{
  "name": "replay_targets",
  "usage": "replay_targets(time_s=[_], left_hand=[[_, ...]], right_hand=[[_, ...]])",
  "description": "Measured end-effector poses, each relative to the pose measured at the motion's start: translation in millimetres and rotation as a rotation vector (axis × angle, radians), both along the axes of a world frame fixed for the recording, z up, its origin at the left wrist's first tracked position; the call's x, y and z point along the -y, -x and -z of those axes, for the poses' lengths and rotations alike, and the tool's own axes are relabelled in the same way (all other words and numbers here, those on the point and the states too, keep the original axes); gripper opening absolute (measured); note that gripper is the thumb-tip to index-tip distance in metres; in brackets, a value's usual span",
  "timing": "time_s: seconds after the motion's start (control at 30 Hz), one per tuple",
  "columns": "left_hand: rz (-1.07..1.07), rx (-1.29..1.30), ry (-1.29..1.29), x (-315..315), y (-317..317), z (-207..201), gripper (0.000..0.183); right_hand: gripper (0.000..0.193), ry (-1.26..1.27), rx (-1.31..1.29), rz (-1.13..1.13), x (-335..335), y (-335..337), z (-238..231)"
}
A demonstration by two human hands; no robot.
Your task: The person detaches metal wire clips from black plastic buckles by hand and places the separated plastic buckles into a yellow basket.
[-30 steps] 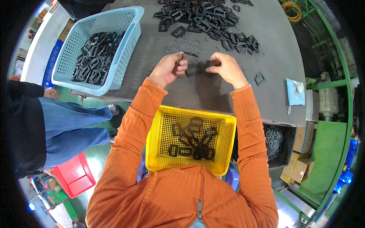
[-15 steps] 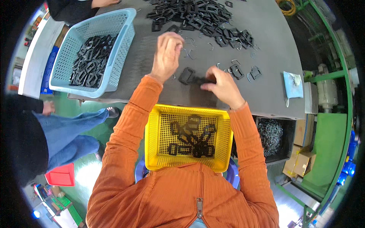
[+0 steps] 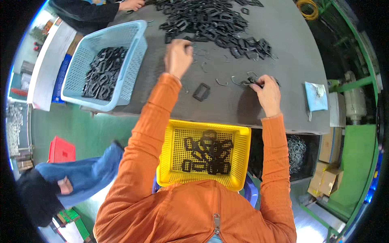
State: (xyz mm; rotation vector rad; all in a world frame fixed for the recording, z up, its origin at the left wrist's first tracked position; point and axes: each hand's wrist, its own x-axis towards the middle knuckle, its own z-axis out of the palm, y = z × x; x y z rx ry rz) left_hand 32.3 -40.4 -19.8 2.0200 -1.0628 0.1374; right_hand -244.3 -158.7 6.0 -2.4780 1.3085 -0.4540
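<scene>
My left hand [image 3: 178, 58] is closed at the near left edge of a heap of black plastic buckles [image 3: 202, 20], its fingertips on a dark buckle piece [image 3: 188, 45] that is mostly hidden. Further right, my right hand [image 3: 268, 94] pinches a black buckle [image 3: 254, 82] low over the grey table. Between the hands one loose black buckle [image 3: 201, 92] lies flat. Thin bent metal hooks [image 3: 221, 82] are scattered around it, some close to my right fingers. Below the table edge, a yellow basket [image 3: 246, 154] in front of my body holds several black buckles.
A light blue basket [image 3: 135, 60] with many buckles stands on the table's left. Another person's hand [image 3: 131, 5] is at the far left; a second person [image 3: 85, 174] stands below. A blue face mask [image 3: 315, 97] lies right, above a dark crate of metal hooks [image 3: 298, 154].
My right hand has moved right, from beside the loose buckle to the buckle among the hooks. My left hand has curled its fingers near the heap. The person at lower left has shifted.
</scene>
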Motion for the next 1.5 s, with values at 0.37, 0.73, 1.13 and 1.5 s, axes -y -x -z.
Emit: replay_targets(time_s=[0.37,0.73,1.13,1.5], left_hand=[[0.277,-0.772,0.018,26,-56,-8,0.029],[0.169,-0.623,-0.047,-11,-49,-48,0.025],[0.553,-0.287,-0.165,-68,32,-45,0.030],[0.172,0.182,-0.208,-49,-46,30,0.053]], right_hand=[[0.048,-0.536,0.295,0.005,92,73,15],[0.041,-0.253,0.269,0.128,68,46,5],[0.040,-0.339,0.223,-0.436,-30,-42,-3],[0.029,-0.835,0.167,-0.721,-53,-50,-26]])
